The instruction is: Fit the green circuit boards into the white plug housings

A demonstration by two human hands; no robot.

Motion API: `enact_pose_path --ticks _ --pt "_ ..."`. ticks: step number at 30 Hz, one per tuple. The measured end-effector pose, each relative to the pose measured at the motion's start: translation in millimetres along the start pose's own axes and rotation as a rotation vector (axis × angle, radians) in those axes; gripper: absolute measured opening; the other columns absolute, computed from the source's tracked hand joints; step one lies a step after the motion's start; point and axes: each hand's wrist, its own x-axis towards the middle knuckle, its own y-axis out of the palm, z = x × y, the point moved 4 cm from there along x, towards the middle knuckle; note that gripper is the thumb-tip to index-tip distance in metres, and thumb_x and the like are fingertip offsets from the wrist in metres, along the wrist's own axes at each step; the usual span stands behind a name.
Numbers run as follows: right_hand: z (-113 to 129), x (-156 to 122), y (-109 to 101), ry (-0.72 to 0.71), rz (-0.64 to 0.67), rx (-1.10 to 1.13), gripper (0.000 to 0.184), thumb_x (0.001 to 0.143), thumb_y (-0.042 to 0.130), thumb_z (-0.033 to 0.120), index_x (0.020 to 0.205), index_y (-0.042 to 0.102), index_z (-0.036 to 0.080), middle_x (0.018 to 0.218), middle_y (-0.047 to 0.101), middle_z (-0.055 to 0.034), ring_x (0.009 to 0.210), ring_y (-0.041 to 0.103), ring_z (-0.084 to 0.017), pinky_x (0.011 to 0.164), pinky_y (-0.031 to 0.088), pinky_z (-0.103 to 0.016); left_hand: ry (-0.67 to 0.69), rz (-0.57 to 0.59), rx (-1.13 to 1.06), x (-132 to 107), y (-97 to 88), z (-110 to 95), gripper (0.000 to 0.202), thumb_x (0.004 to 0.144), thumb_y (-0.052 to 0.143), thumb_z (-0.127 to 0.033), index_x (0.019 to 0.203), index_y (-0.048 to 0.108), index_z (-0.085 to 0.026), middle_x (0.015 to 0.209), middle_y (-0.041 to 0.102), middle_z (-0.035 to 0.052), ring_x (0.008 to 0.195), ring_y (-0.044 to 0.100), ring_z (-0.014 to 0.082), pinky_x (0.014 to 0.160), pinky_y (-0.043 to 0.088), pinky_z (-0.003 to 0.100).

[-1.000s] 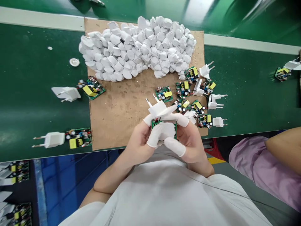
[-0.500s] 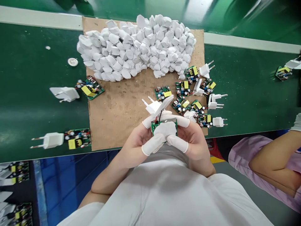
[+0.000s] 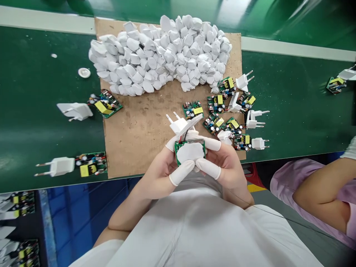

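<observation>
Close to my body, both hands hold one green circuit board (image 3: 177, 157) by its edges. A flattened white putty piece (image 3: 190, 152) covers most of its upward face. My left hand (image 3: 164, 167) grips the left side, and my right hand (image 3: 222, 163) grips the right side; both thumbs meet at the board's near edge. White finger cots cover the thumbs and some fingertips. Red and black wires run from the board's far edge to a white plug housing (image 3: 189, 126), tilted above the fingers. Another white two-pin plug (image 3: 177, 124) lies just beyond my left fingers.
A heap of white putty pieces (image 3: 155, 55) covers the far part of the cardboard sheet (image 3: 133, 137). Several boards with plugs (image 3: 215, 122) cluster at the right; two more (image 3: 93, 163) lie left. A seated person's arm (image 3: 325, 185) is at the right edge.
My hands and the board have shifted slightly left. My thumbs have drawn back toward the board's near edge, so more of the white putty shows, and it looks flatter and wider.
</observation>
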Motion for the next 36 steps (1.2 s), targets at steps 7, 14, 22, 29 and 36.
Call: enact_pose_path --ticks 7,14,22,29,36 --pt "-4.0 -7.8 3.1 0.054 -0.012 -0.01 0.058 0.094 0.09 0.046 0.145 0.073 0.024 0.125 0.082 -0.0085 0.115 0.08 -0.028 0.104 0.069 -0.044 -0.111 0.004 -0.054 -6.3 -6.4 7.3 0.056 0.101 0.078 -0.034 0.156 0.068 -0.03 0.135 0.079 0.0121 0.123 0.077 0.0313 0.104 0.065 0.042" --pt "-4.4 -6.3 -0.9 -0.057 -0.041 -0.292 0.059 0.098 0.084 0.055 0.147 0.072 0.025 0.129 0.079 -0.0107 0.114 0.078 -0.029 0.097 0.07 -0.043 0.05 -0.118 0.102 1.8 -2.0 6.5 0.043 0.108 0.068 -0.045 0.146 0.075 -0.027 0.146 0.077 0.0126 0.139 0.07 0.0328 0.122 0.055 0.047" --pt "-5.6 -2.9 5.9 -0.18 -0.135 -0.18 0.037 0.102 0.081 0.052 0.129 0.08 0.026 0.128 0.082 -0.0089 0.109 0.081 -0.027 0.096 0.071 -0.042 0.039 -0.121 -0.027 2.6 4.4 14.2 0.047 0.104 0.073 -0.052 0.144 0.076 -0.028 0.134 0.083 0.0113 0.129 0.077 0.0343 0.114 0.063 0.05" --pt "-2.6 1.8 8.3 -0.139 -0.209 -0.167 0.042 0.096 0.085 0.061 0.115 0.083 0.023 0.105 0.085 -0.0074 0.096 0.083 -0.026 0.089 0.072 -0.041 0.127 -0.171 0.06 0.9 4.2 13.3 0.041 0.107 0.07 -0.047 0.144 0.078 -0.029 0.142 0.081 0.0093 0.144 0.069 0.0348 0.126 0.054 0.05" --pt "6.8 9.3 8.6 -0.192 -0.226 -0.156 0.017 0.093 0.089 0.04 0.101 0.083 0.026 0.098 0.084 -0.002 0.087 0.079 -0.019 0.078 0.068 -0.029 0.142 -0.144 0.075 3.9 6.6 12.5 0.042 0.109 0.069 -0.042 0.149 0.075 -0.031 0.146 0.08 0.0101 0.135 0.076 0.0339 0.118 0.061 0.048"
